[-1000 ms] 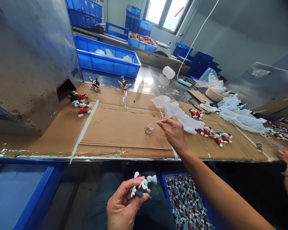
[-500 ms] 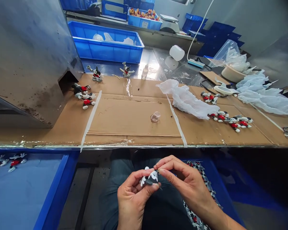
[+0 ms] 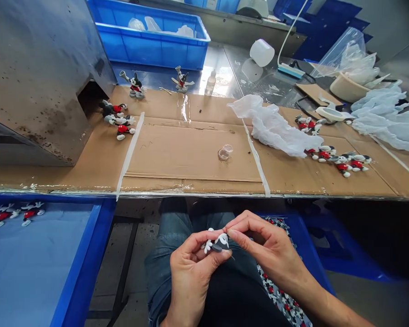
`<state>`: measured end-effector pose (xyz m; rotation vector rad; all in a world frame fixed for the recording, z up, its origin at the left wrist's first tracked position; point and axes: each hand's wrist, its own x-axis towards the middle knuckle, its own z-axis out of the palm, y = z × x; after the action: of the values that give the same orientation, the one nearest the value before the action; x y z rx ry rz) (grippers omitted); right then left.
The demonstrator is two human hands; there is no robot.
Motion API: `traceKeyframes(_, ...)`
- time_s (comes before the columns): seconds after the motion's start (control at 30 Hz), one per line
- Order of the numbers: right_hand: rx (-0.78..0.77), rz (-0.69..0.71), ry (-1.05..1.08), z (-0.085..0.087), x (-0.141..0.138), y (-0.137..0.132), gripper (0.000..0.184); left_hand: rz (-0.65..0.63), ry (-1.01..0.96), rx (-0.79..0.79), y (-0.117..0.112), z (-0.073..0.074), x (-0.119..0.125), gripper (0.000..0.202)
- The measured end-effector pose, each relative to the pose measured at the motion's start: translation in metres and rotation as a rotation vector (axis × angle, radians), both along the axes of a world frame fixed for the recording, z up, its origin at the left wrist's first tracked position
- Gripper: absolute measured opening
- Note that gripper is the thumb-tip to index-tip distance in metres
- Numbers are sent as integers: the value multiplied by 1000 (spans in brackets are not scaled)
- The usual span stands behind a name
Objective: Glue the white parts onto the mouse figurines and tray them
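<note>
Vs. the frame half a sec ago little differs: both hands sit a bit higher over the lap, bench shifted up w/ the view. Left hand (image 3: 191,268) grip closed round 1 small figure (image 3: 217,241); right hand (image 3: 266,245) pinches its top, maybe holding a thin tool, too small to tell. On the bench (image 3: 191,154): 2 standing figures (image 3: 135,86), 1 clear cup (image 3: 224,153).

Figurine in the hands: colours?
White and dark grey figurine, pinched by left hand and right hand; head view.
</note>
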<state>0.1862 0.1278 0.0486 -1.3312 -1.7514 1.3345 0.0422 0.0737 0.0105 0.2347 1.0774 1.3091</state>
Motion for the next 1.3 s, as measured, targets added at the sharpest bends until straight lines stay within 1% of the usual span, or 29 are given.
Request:
traceKeyframes(0.23, 25, 30, -8, 0, -2, 1, 17, -22, 26, 31, -1, -2, -2, 20)
traceKeyframes(0.53, 58, 40, -36, 2, -1, 0, 17, -37, 27, 28, 0, -1, -3, 22)
traceKeyframes(0.73, 66, 45, -47, 0, -2, -1, 17, -24, 16, 38, 0, 0, -2, 21)
traceKeyframes(0.83, 81, 51, -49, 1, -2, -1, 17, -17, 6, 59, 0, 1, -2, 22)
traceKeyframes(0.97, 101, 56, -48, 4, -3, -2, 16, 8, 16, 40, -1, 3, -1, 22)
traceKeyframes(1.1, 67, 64, -33, 4, -4, -3, 17, 20, 22, 42, -3, 1, 1, 21)
traceKeyframes(1.23, -1, 35, -25, 0, -4, -4, 19, 25, 28, -36, -5, 1, 2, 22)
traceKeyframes(1.3, -27, 15, -8, -1, -4, -3, 21, 23, 25, -43, -4, 2, 1, 22)
